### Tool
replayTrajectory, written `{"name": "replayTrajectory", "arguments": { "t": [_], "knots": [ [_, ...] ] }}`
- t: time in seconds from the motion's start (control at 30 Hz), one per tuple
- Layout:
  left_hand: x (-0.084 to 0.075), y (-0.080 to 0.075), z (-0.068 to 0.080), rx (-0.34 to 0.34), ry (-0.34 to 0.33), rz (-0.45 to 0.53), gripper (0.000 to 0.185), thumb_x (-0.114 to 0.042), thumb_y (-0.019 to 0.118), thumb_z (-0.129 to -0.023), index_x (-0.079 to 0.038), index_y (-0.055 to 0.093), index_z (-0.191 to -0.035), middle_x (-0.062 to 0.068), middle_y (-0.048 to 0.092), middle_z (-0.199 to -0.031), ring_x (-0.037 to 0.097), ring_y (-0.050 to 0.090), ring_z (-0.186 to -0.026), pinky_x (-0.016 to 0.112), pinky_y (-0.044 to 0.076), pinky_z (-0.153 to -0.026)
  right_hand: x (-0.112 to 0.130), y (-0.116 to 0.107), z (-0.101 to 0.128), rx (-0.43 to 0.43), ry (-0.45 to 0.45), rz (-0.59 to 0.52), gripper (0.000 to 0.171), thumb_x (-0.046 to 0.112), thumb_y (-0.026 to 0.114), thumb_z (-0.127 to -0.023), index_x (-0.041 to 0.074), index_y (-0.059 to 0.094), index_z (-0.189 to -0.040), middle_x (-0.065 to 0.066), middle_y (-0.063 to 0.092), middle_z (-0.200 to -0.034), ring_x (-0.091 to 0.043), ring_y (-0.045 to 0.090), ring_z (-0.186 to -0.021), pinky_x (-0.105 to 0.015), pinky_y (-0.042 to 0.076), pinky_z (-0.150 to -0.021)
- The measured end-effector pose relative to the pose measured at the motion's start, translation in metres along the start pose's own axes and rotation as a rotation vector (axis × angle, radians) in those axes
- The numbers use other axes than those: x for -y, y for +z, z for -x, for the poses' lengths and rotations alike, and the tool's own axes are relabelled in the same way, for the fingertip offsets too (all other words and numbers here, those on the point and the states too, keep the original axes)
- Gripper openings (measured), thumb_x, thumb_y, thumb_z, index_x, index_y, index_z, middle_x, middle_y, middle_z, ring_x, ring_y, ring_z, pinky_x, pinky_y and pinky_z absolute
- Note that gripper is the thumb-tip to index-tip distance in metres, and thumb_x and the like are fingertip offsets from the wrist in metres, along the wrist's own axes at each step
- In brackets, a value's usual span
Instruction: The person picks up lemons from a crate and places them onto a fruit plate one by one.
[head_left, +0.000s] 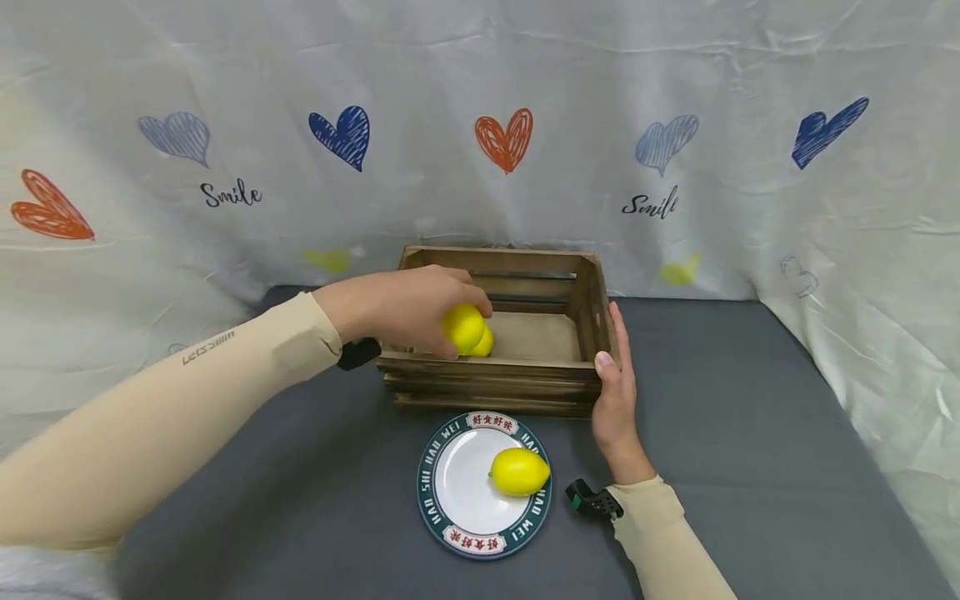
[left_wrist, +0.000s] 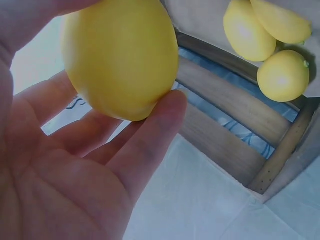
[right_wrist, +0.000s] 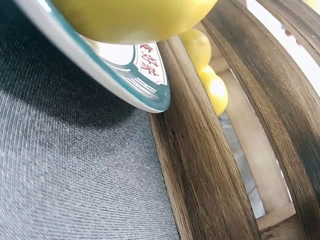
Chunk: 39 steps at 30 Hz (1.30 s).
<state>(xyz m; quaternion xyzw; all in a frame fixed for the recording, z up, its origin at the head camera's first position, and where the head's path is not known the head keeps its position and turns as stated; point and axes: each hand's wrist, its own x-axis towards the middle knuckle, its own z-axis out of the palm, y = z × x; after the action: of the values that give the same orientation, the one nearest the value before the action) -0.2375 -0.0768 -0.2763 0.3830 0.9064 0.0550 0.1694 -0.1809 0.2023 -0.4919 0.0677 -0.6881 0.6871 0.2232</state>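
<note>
Lemons (left_wrist: 283, 76) in crate (head_left: 495, 387), plate (head_left: 465, 483) before it

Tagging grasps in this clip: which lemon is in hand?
The lemon held by the left hand at the left end of the crate. Ungripped, three other lemons lie in the crate and a fifth lemon on the plate.

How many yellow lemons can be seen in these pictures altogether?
5: one lemon in the left hand, three lemons in the wooden crate, and another lemon on the plate. More may be hidden inside the crate.
</note>
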Motion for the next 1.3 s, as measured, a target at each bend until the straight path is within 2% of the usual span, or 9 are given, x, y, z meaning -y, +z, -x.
{"name": "replayTrajectory", "arguments": {
  "t": [0.33,0.6,0.83,1.07,1.3],
  "knots": [
    [-0.014,0.004,0.031,0.013,0.037,0.002,0.061,-0.025,0.091,-0.087,-0.025,0.068,-0.144,0.004,0.063,-0.143,0.026,0.062,-0.116,0.042,0.061,-0.099,0.001,-0.008,-0.002,-0.017,-0.008,0.007,0.071,0.030,0.040,-0.101,0.037,0.030,-0.171,0.016,0.024,-0.179,-0.017,0.017,-0.167,-0.065,0.002,-0.131],
    [-0.029,0.020,0.044,0.158,0.105,0.034,0.059,-0.026,0.092,-0.087,-0.028,0.068,-0.141,-0.004,0.061,-0.142,0.020,0.059,-0.119,0.037,0.059,-0.100,0.003,-0.010,-0.001,-0.016,-0.008,0.011,0.070,0.031,0.039,-0.102,0.036,0.029,-0.171,0.009,0.023,-0.180,-0.019,0.022,-0.166,-0.061,0.006,-0.133],
    [-0.029,0.054,0.039,0.232,0.145,0.052,0.057,-0.024,0.090,-0.088,-0.027,0.069,-0.140,-0.006,0.063,-0.133,0.014,0.058,-0.112,0.033,0.056,-0.098,0.004,-0.008,-0.003,-0.013,-0.017,-0.010,0.071,0.030,0.040,-0.101,0.037,0.030,-0.171,0.011,0.026,-0.179,-0.020,0.027,-0.165,-0.059,0.009,-0.133],
    [-0.017,0.097,0.025,0.219,0.095,0.068,0.058,-0.020,0.090,-0.087,-0.023,0.070,-0.141,-0.002,0.065,-0.133,0.014,0.058,-0.110,0.032,0.056,-0.097,0.002,-0.003,-0.002,-0.009,-0.006,0.024,0.073,0.030,0.040,-0.099,0.038,0.030,-0.171,0.016,0.026,-0.178,-0.020,0.026,-0.165,-0.062,0.009,-0.132],
    [-0.016,0.121,0.012,0.217,0.116,0.050,0.056,-0.016,0.089,-0.086,-0.021,0.072,-0.138,0.000,0.066,-0.130,0.013,0.059,-0.105,0.028,0.056,-0.093,0.002,0.000,0.001,0.001,0.000,0.018,0.073,0.031,0.040,-0.100,0.036,0.030,-0.171,0.015,0.024,-0.179,-0.021,0.019,-0.167,-0.066,0.004,-0.131]
  ]
}}
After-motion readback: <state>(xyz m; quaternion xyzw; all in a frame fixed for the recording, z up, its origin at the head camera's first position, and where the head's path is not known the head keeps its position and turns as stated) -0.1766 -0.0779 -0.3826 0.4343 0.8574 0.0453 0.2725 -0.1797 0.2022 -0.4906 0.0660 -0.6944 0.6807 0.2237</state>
